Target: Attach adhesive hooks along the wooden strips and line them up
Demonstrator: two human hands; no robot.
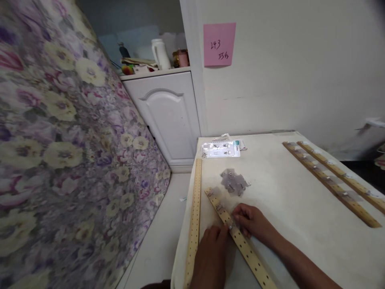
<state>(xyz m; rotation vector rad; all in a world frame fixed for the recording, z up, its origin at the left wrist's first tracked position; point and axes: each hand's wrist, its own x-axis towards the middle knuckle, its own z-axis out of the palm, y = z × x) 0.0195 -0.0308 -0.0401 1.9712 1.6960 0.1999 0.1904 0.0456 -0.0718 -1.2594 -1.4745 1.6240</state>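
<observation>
On the near part of the cream-covered bench (279, 196), a perforated wooden strip (244, 246) lies aslant between my two hands, clear hook patches (219, 207) spaced along its far half. My left hand (210, 255) is at the strip's left edge, fingers bent, the fingertips close to the nearest clear patch with its small metal hook (231, 227); I cannot tell whether that grip has hold of anything. My right hand (251, 221) sits at the opposite edge, fingers curled in and thumb near the forefinger, and whether something is pinched there I cannot see. Just beyond the strip's far end, to its right, is a loose heap of clear hooks (234, 182). Left of my strip, a bare perforated strip (195, 212) runs along the bench's left side. A blister pack of hooks (221, 149) lies at the back, and two hook-fitted strips (332, 184) lie side by side well to the right.
</observation>
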